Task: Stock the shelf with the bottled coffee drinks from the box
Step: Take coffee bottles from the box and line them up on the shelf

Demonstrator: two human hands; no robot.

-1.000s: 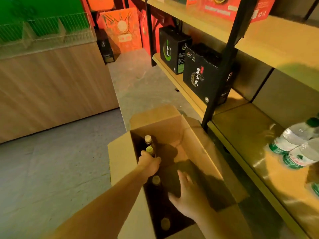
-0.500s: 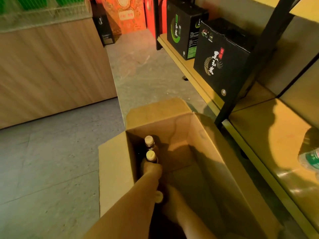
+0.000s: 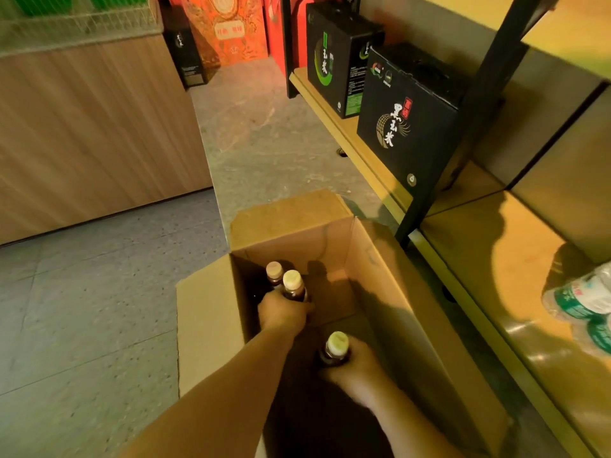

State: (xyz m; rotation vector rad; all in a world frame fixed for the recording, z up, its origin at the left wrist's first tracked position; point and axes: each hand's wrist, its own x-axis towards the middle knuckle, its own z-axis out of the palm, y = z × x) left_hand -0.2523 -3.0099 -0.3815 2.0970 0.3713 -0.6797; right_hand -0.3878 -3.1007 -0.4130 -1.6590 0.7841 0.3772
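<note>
both bottles have risen since half a second ago. right hand, at six o'clock in the cardboard box, grips the near coffee bottle below its cap. left hand is wrapped round the far coffee bottle; a third bottle stands touching it at eleven o'clock. this looks like the lift-out step. next, carry both to the shelf at three o'clock, upright, short of the water bottles.
</note>
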